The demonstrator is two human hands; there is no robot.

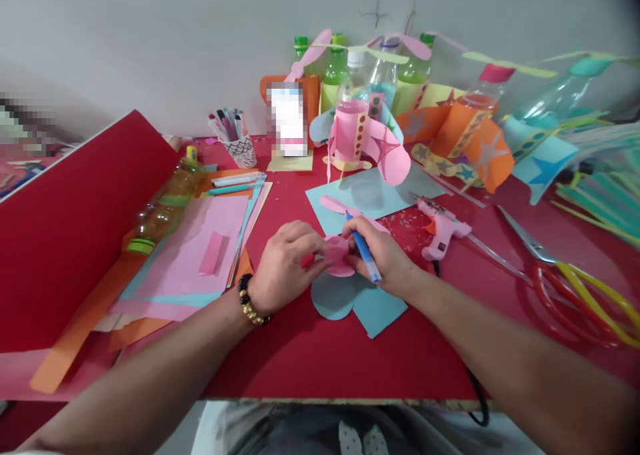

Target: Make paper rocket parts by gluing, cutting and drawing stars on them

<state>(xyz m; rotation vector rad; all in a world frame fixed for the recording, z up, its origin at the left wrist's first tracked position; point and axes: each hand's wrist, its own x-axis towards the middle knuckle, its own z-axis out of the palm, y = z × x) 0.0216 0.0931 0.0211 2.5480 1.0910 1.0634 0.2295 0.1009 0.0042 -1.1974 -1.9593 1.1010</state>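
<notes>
My left hand [285, 268], with a beaded bracelet at its wrist, pinches the left edge of a small rounded pink paper piece [339, 255]. A blue marker [369, 260] lies slanted in the grip of my right hand [390, 255], whose fingers also touch the pink piece's right side. Below the hands rest a rounded blue paper piece [334, 300] and an angular blue paper piece [381, 308]. Just beyond them, a pink paper propeller [340, 205] lies partly over a light blue sheet [370, 185]. My right hand partly hides the propeller.
A pink glue gun [443, 227] and large scissors [550, 261] lie to the right. Decorated bottle models [350, 131] line the back beside a phone [289, 118] and a pen cup [240, 149]. Coloured paper [193, 241] and a plastic bottle [163, 205] sit left.
</notes>
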